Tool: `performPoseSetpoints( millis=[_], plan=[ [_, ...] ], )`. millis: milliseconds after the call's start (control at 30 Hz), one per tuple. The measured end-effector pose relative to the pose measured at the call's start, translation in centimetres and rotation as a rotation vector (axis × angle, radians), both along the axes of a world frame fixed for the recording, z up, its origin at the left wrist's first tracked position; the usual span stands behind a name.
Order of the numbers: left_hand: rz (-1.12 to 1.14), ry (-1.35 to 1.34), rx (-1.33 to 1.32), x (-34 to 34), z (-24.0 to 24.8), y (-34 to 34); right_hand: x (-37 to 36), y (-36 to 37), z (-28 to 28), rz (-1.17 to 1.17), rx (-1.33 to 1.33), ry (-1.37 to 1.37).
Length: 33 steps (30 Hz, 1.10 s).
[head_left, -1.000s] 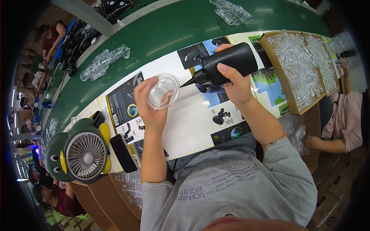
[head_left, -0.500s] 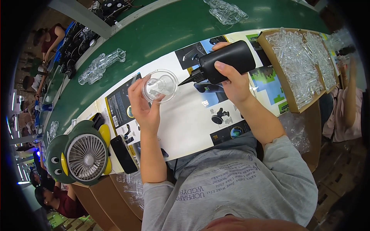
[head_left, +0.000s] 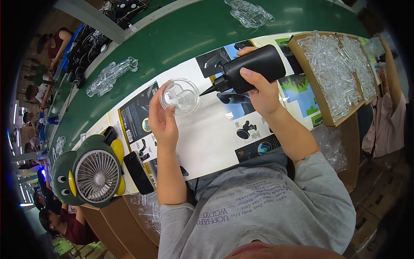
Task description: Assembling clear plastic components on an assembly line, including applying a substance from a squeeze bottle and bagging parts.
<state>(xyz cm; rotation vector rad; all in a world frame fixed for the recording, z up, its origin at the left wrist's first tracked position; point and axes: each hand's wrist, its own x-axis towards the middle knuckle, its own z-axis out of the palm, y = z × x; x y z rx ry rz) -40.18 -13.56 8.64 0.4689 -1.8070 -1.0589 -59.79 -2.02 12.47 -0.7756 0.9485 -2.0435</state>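
Note:
My left hand (head_left: 164, 123) is closed on the rim of a clear round plastic piece (head_left: 189, 105), with a tube-like shape at its middle. In my right hand (head_left: 264, 96) lies a black squeeze bottle (head_left: 263, 64), tilted almost level. Its tapered black nozzle (head_left: 210, 89) points left, with the tip right beside the rim of the clear piece. Whether the tip touches the rim I cannot tell. Both hands are above a white printed sheet (head_left: 198, 142). Part of my left fingers is hidden behind the piece.
An open cardboard box (head_left: 327, 116) full of clear plastic parts stands on the right. Clear parts (head_left: 113, 75) lie on the green table (head_left: 172, 47), with another bunch (head_left: 250, 14) farther back. A penguin-shaped fan (head_left: 97, 177) and a black phone (head_left: 139, 172) are at left. A co-worker's arm (head_left: 391, 73) reaches in at right.
The clear piece has turned in my left hand, its central tube now pointing another way, and my left fingers have shifted. The bottle stays almost still. At right, the co-worker's arm has moved.

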Motion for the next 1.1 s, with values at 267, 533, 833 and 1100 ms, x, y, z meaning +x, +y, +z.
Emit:
performPoseSetpoints(
  millis=[267,533,833,1100],
  plan=[
    [-0.014,-0.044,-0.035,0.02,0.12,0.08,-0.05,-0.04,-0.16,-0.001,-0.007,-0.023],
    [-0.027,-0.071,-0.061,-0.09,0.48,0.22,-0.19,-0.03,-0.21,-0.011,-0.014,-0.004],
    [-0.02,-0.071,-0.067,0.07,0.13,0.09,-0.03,-0.14,-0.07,-0.037,-0.029,-0.021],
    [-0.034,-0.073,-0.065,0.04,0.2,0.31,-0.14,-0.13,-0.1,-0.047,-0.024,-0.029]
  ],
)
